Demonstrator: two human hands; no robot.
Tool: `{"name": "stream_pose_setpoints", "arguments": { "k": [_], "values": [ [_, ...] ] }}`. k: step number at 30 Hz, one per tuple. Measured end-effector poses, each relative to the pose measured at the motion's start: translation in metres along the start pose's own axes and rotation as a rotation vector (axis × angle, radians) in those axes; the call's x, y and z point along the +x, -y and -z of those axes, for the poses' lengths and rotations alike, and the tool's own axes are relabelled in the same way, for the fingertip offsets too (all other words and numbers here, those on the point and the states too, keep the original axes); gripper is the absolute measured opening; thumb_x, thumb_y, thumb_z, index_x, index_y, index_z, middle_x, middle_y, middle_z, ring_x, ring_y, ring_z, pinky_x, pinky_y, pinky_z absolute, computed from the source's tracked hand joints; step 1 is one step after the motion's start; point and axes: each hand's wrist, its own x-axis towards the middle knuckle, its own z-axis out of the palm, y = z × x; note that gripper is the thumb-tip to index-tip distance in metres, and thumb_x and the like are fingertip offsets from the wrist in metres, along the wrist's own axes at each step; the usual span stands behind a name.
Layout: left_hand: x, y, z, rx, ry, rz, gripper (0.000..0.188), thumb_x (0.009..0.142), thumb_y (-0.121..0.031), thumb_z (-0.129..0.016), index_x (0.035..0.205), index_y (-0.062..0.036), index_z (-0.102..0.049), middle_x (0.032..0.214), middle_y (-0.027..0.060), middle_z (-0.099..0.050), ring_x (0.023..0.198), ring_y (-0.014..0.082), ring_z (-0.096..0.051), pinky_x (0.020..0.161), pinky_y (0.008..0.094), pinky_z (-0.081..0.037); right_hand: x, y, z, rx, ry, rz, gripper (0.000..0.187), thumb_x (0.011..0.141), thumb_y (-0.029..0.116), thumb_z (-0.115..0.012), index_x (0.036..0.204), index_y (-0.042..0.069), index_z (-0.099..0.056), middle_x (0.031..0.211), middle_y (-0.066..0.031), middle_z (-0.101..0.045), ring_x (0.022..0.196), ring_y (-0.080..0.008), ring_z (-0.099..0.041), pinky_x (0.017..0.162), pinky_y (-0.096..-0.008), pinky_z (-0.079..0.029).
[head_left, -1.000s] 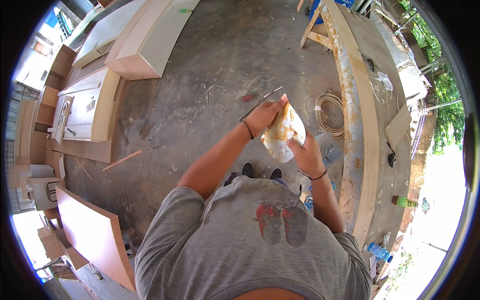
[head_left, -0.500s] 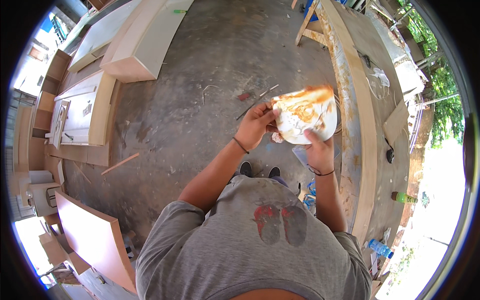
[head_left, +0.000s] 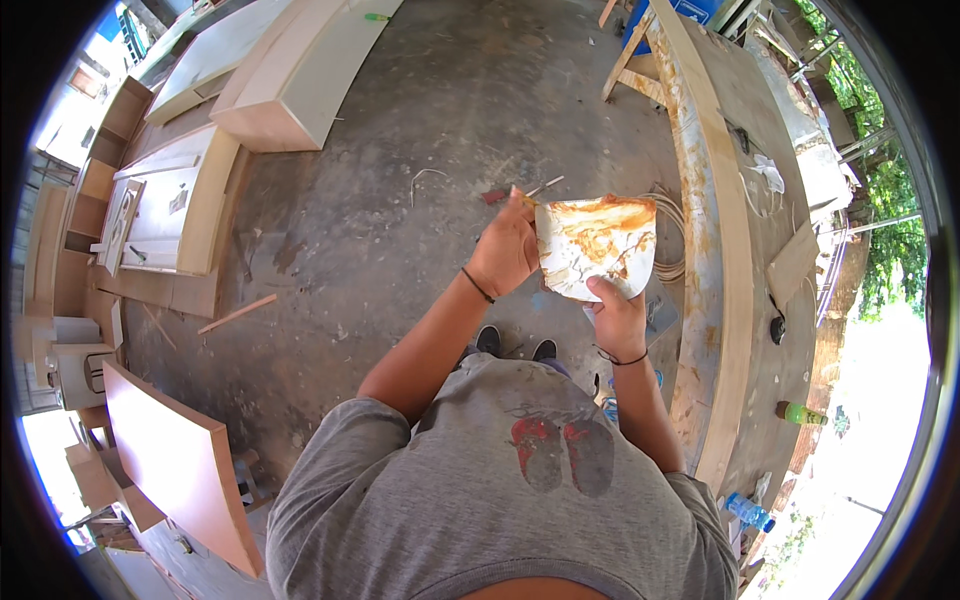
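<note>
A flat white sheet (head_left: 597, 283) with a rounded lower edge, smeared with orange-brown paste, is held up in front of me. My right hand (head_left: 618, 322) grips its lower edge, the thumb lying on top and the fingers underneath. At the sheet's left edge is my left hand (head_left: 505, 246), its fingers drawn together and pointing upward. Something small and orange-brown shows by those fingertips, too little of it to name. Whether the left hand touches the sheet cannot be seen clearly.
On my right runs a long workbench (head_left: 735, 330) with a paste-stained edge, bearing a green bottle (head_left: 800, 413), a blue-tinted bottle (head_left: 750, 512) and a tape measure (head_left: 777, 328). Coiled hose (head_left: 672, 235) lies beside it. Wooden cabinets (head_left: 272, 115) and a pale panel (head_left: 165, 450) stand left.
My left hand has come away from its hold on the sheet's left edge, fingers now raised. The sheet has shifted slightly left and down with my right hand.
</note>
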Motion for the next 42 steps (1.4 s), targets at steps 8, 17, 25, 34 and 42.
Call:
{"name": "stream_pose_setpoints", "arguments": {
  "k": [8,17,25,34,42],
  "values": [
    [-0.003,-0.006,-0.019,-0.081,0.166,-0.103,0.073,0.090,-0.053,-0.045,0.130,0.0067,-0.033,0.121,0.0150,-0.053,0.109,0.0218,-0.054,0.090,0.0343,-0.045,0.002,0.006,0.006,0.243,0.003,0.023,0.048,0.080,0.002,-0.052,0.126,0.000,-0.039,0.115,-0.0140,-0.055,0.101,-0.0282,-0.060,0.077,-0.0424,-0.054],
    [0.038,0.024,0.002,0.324,-0.129,-0.120,0.021,0.089,-0.024,-0.061,0.097,-0.0062,-0.052,0.089,0.0021,-0.060,0.068,0.0068,-0.056,0.060,0.0234,-0.048,-0.008,0.015,0.008,-0.137,0.076,0.090,0.037,0.082,0.001,-0.056,0.118,-0.005,-0.049,0.107,-0.0102,-0.060,0.094,-0.0146,-0.057,0.081,-0.0288,-0.048],
    [0.027,0.002,-0.057,-0.053,-0.059,0.169,0.032,0.091,-0.031,-0.057,0.104,-0.0020,-0.053,0.098,0.0043,-0.058,0.091,0.0126,-0.057,0.076,0.0285,-0.050,0.013,0.054,0.053,0.004,0.042,0.042,0.049,0.077,-0.001,-0.054,0.125,-0.005,-0.042,0.109,-0.0131,-0.059,0.094,-0.0198,-0.061,0.071,-0.0305,-0.054],
    [0.052,0.027,-0.041,0.801,-0.007,-0.029,0.033,0.093,-0.034,-0.051,0.103,-0.0026,-0.054,0.096,0.0042,-0.058,0.088,0.0099,-0.057,0.073,0.0246,-0.050,0.003,0.073,0.068,0.037,0.102,-0.012,0.049,0.077,-0.001,-0.053,0.125,-0.004,-0.043,0.108,-0.0122,-0.060,0.095,-0.0195,-0.061,0.070,-0.0320,-0.056],
    [0.071,0.058,-0.046,0.273,-0.080,0.107,0.043,0.093,-0.041,-0.049,0.114,-0.0039,-0.051,0.110,0.0072,-0.059,0.092,0.0158,-0.057,0.080,0.0282,-0.046,0.005,0.083,0.091,-0.245,0.052,0.187,0.044,0.075,-0.001,-0.054,0.119,-0.006,-0.050,0.107,-0.0106,-0.061,0.095,-0.0160,-0.059,0.081,-0.0286,-0.047]
  ]
}}
